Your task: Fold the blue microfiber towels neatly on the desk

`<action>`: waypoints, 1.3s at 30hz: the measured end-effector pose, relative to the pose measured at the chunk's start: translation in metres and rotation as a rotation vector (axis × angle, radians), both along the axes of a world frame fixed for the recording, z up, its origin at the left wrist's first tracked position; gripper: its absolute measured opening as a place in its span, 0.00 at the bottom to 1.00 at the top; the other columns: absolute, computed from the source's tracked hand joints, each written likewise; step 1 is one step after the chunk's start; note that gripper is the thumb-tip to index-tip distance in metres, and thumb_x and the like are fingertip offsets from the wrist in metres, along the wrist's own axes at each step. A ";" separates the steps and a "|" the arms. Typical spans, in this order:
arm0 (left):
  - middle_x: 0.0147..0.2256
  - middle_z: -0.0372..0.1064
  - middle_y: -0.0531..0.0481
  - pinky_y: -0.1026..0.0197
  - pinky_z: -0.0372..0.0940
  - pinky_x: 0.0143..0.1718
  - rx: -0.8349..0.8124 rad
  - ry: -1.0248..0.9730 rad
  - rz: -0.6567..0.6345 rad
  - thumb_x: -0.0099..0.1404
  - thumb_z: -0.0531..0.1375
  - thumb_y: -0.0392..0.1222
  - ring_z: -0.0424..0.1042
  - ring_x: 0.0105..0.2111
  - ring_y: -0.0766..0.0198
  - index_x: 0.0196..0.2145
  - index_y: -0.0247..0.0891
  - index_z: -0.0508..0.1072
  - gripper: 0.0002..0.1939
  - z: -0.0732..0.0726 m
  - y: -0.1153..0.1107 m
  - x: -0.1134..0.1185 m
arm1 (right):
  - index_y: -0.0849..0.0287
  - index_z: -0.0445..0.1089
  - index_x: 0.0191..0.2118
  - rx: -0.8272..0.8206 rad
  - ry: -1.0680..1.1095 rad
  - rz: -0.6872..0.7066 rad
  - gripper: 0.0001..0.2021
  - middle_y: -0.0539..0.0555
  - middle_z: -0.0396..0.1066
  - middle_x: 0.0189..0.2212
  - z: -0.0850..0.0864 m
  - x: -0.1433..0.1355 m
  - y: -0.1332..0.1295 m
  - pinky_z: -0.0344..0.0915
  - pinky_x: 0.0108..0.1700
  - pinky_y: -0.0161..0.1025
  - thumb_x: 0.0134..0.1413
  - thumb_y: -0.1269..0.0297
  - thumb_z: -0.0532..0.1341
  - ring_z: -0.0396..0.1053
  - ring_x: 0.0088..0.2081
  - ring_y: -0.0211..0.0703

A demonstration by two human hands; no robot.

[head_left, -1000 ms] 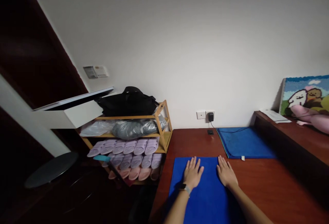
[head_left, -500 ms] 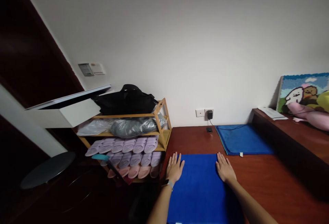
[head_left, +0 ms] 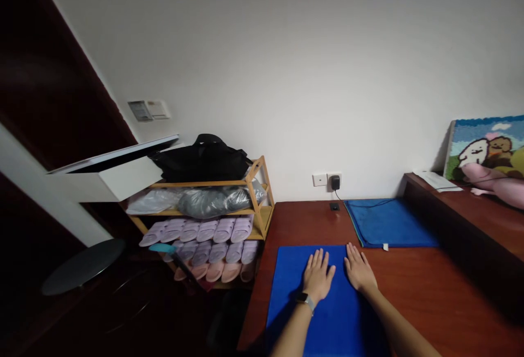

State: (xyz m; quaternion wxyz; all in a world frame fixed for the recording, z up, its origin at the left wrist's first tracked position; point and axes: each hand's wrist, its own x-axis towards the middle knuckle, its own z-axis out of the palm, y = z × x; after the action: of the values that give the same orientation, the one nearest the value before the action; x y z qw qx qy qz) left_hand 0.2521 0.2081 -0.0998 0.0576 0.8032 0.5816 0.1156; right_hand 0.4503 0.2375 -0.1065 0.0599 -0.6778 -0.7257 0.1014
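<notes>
A bright blue cloth (head_left: 290,275) lies flat on the reddish-brown wooden table (head_left: 417,280), its near end running out of view at the bottom. My left hand (head_left: 318,278), with a watch on its wrist, rests palm down on the upper middle of the cloth, fingers stretched out. At the cloth's upper right corner, my right hand (head_left: 360,269) lies flat across the right edge, fingers extended. Neither hand grips anything. Beyond my right hand is a second, folded blue cloth (head_left: 391,223) with a small white tag.
On the left stands a wooden rack (head_left: 262,204) with slippers (head_left: 223,230), plastic-wrapped items and a black bag (head_left: 202,160). A black charger (head_left: 335,182) is plugged into the wall, its cord reaching the folded cloth. A raised ledge (head_left: 434,231) runs along the right, bearing a pink plush toy (head_left: 493,182).
My left hand has moved right, from the cloth's upper left corner to its upper middle. My right hand stays at the right edge. The view has shifted slightly.
</notes>
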 end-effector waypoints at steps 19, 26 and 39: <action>0.73 0.51 0.41 0.44 0.51 0.72 0.090 0.117 0.342 0.78 0.40 0.56 0.48 0.74 0.50 0.73 0.36 0.57 0.34 -0.006 -0.008 -0.122 | 0.62 0.42 0.77 -0.005 0.038 -0.041 0.34 0.54 0.39 0.77 -0.005 0.005 -0.030 0.40 0.75 0.50 0.71 0.53 0.36 0.38 0.77 0.46; 0.73 0.52 0.38 0.43 0.49 0.73 0.119 0.145 0.347 0.78 0.44 0.54 0.50 0.73 0.49 0.73 0.35 0.58 0.33 0.002 -0.005 -0.124 | 0.63 0.44 0.76 0.025 0.010 -0.023 0.34 0.54 0.42 0.76 -0.014 0.003 -0.060 0.37 0.76 0.50 0.71 0.53 0.37 0.39 0.76 0.46; 0.74 0.48 0.44 0.44 0.49 0.74 0.002 -0.021 -0.090 0.79 0.34 0.56 0.47 0.74 0.54 0.75 0.39 0.50 0.34 0.007 -0.036 0.057 | 0.63 0.50 0.75 0.119 -0.012 0.009 0.32 0.55 0.46 0.75 -0.028 0.004 -0.054 0.42 0.75 0.56 0.69 0.60 0.41 0.42 0.76 0.52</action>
State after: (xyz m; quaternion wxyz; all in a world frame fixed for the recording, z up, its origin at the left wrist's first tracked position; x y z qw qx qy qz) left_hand 0.3094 0.1723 -0.0928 0.0680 0.8274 0.5439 0.1221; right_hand 0.4544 0.1836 -0.1344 0.0953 -0.6705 -0.7338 0.0544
